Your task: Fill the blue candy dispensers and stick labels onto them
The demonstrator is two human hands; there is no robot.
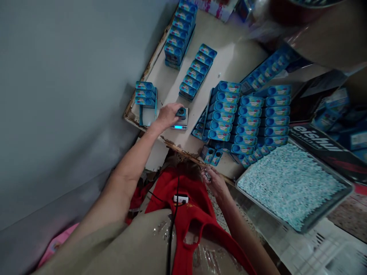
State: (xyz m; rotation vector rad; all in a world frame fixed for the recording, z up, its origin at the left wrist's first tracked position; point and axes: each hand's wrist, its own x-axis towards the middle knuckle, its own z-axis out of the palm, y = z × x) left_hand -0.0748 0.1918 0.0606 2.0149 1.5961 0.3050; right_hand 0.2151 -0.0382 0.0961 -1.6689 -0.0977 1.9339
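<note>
My left hand [168,115] is closed on a small blue box [181,112] with a round dark opening on top, at the small digital scale [184,124] with a lit blue display. I cannot tell whether the box rests on the scale's plate or is held just above it. Lower down, by the table's front edge, my right hand [217,186] is closed around several small pale pieces [207,175]. Two small blue boxes [212,155] with dark round tops stand just beyond that hand.
Stacked blue boxes [223,116] crowd the right of the table [229,42]; further rows [197,70] stand at the back. A partly filled display carton [145,93] sits left. At right lies a metal tray [239,187] of pale blue pieces. A wall [71,95] bounds the left.
</note>
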